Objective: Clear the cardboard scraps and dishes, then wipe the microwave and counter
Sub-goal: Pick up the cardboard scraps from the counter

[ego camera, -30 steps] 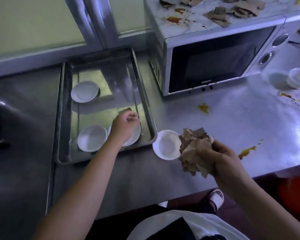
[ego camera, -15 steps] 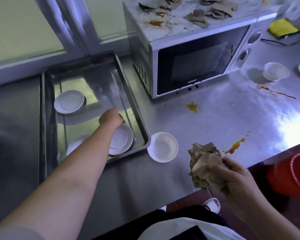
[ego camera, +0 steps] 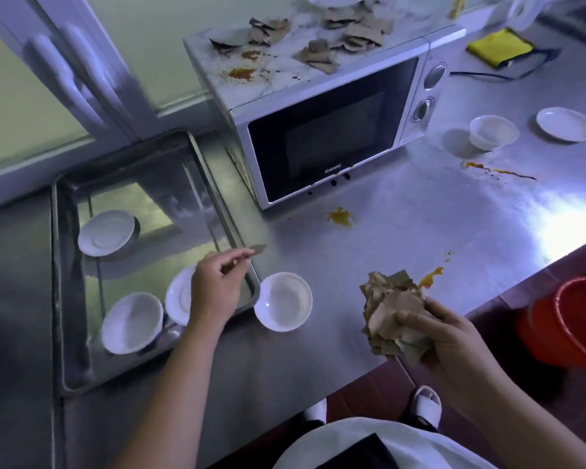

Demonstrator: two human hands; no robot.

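Left of your left hand [ego camera: 214, 286], the metal tray [ego camera: 57, 265] holds a saucer [ego camera: 107, 231] on its far side and a tray bowl [ego camera: 132, 321] on its near side. A half-hidden dish [ego camera: 176, 296] lies just beside the tray bowl; your hand covers its right part, so its shape cannot be determined. Your left thumb and forefinger pinch a small cardboard scrap [ego camera: 257, 248], which projects over the tray's right rim. Just right of this grip, a counter bowl [ego camera: 283, 301] stands on the counter [ego camera: 420, 214], close against the tray corner. Beyond it stands the microwave [ego camera: 329, 137], carrying loose scraps [ego camera: 322, 42] and orange stains; the rearmost items are cut off by the frame edge. Your right hand [ego camera: 454, 340] is curled around a wad of cardboard scraps [ego camera: 391, 311] above the counter's near edge; your fingers cover its lower right part. Well beyond this grip sit a cup [ego camera: 493, 132], a small plate [ego camera: 565, 123] and a yellow cloth [ego camera: 499, 47]. To its right, a red bucket [ego camera: 575, 319] is cut off.
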